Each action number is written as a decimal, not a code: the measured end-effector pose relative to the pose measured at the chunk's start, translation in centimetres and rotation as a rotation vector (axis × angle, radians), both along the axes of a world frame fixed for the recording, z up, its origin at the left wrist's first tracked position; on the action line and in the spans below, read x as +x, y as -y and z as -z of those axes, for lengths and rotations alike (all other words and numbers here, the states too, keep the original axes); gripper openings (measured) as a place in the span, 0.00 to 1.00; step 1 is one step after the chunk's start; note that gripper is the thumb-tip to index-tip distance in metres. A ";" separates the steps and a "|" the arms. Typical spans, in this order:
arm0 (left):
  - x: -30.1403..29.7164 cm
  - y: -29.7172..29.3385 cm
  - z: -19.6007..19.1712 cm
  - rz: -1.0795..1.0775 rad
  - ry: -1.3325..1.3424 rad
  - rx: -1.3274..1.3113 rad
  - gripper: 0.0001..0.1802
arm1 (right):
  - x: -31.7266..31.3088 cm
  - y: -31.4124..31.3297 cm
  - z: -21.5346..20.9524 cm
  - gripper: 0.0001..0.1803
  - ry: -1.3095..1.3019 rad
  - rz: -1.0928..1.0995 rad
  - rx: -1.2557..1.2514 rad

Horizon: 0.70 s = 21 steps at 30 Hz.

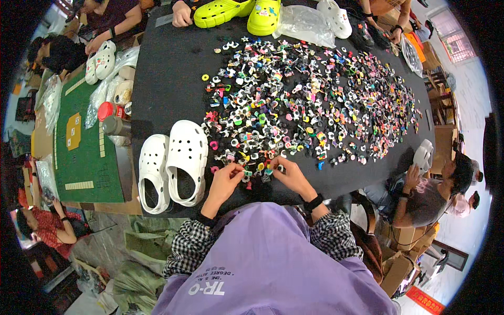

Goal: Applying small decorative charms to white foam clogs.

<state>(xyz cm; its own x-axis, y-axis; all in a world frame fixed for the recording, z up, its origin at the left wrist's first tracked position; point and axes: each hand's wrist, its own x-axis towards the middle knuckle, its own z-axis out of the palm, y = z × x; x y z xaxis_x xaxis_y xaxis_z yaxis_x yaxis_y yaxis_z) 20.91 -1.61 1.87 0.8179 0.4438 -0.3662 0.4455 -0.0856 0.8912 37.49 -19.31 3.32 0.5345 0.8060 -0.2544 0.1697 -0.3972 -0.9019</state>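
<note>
My left hand (224, 184) is at the near edge of a wide spread of small shoe charms (294, 100), its thumb and fingers pinched on a small pale green and white shoe charm (247, 173). Close by on the right, my right hand (292, 177) has its fingertips curled together low over the charms; what lies in them is too small to make out. A pair of white clogs (186, 152) stands left of my left hand, toes pointing away, with no charms seen in their holes.
The charms lie on a black-covered table (163, 79). At its far side are lime-green clogs (262, 18), a clear plastic bag (304, 25) and a white clog (336, 20). Other people work around it. A green mat table (105, 178) adjoins on the left, with a red-lidded jar (106, 111).
</note>
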 end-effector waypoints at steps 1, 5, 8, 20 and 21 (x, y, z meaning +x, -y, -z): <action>-0.1 0.1 0.2 0.003 0.000 -0.002 0.09 | -0.1 0.5 -0.2 0.08 -0.049 -0.051 -0.030; -0.8 0.2 0.4 0.212 -0.065 0.107 0.09 | -0.6 2.5 1.1 0.07 -0.224 -0.101 -0.083; -1.7 0.1 0.4 0.241 -0.104 0.222 0.09 | -1.1 3.1 0.9 0.07 -0.232 -0.059 -0.136; -2.9 0.3 1.3 0.215 -0.261 0.339 0.07 | -1.4 4.0 1.9 0.07 0.190 -0.067 -0.021; -3.0 0.3 1.4 0.218 -0.261 0.337 0.07 | -1.3 3.9 1.9 0.07 0.189 -0.065 -0.023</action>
<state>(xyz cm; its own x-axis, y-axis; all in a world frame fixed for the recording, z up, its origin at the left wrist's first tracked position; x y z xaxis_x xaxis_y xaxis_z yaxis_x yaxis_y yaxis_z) 17.92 -1.90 0.49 0.8049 0.4017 -0.4367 0.5903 -0.4668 0.6585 36.22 -23.20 1.45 0.5215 0.8355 -0.1734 0.3611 -0.4002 -0.8423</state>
